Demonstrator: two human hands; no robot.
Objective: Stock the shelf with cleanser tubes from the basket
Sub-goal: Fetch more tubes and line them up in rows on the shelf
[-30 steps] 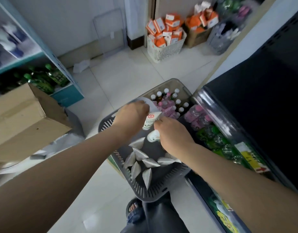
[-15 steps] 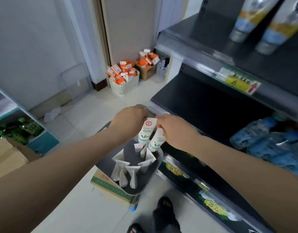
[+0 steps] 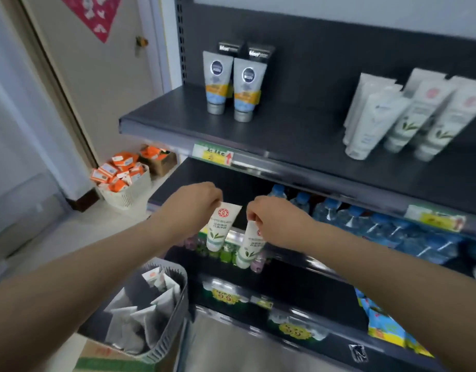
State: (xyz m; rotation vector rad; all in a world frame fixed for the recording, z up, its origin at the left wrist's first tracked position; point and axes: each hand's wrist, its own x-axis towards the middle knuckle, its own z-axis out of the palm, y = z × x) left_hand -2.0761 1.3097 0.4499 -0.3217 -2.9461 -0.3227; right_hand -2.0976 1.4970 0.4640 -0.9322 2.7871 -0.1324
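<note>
Stocking is being judged part-done: white standing tubes (image 3: 371, 124) are being displayed on the dark metal shelf (image 3: 285, 130), many are waiting in the grey slotted plastic basket (image 3: 182, 304), and two white leaf-printed cleanser tubes (image 3: 220, 226) are being pinched below that shelf, by the left hand (image 3: 196, 205) and the right hand (image 3: 277, 221).

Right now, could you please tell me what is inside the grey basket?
The grey basket holds a loose pile of white tubes, crimped ends mostly up. The left forearm covers its left side, and the tubes hide the bottom.
</note>
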